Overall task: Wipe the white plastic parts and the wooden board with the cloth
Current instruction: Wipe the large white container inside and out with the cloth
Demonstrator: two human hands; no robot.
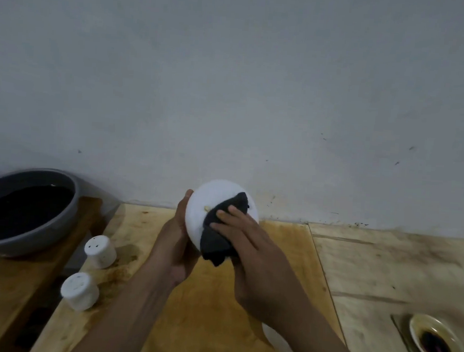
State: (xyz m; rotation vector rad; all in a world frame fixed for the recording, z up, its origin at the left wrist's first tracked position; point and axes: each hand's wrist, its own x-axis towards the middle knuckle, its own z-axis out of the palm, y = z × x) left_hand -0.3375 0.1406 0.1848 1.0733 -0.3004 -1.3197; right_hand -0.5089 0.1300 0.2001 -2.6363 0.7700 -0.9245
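My left hand (178, 243) grips a round white plastic disc (211, 202) by its left edge and holds it up above the wooden board (210, 306). My right hand (250, 246) presses a dark grey cloth (217, 238) against the disc's face, fingers laid over the cloth. Two small white plastic cylinders with holes in their tops stand on the board's left side, one farther back (100, 251) and one nearer (79, 291). Part of another white piece (275, 339) shows under my right forearm.
A grey basin (25, 211) of dark water sits on a wooden surface at the left. A small dish (437, 345) holding dark liquid and a pink stick lies on the pale plywood at the lower right. A grey wall runs behind the table.
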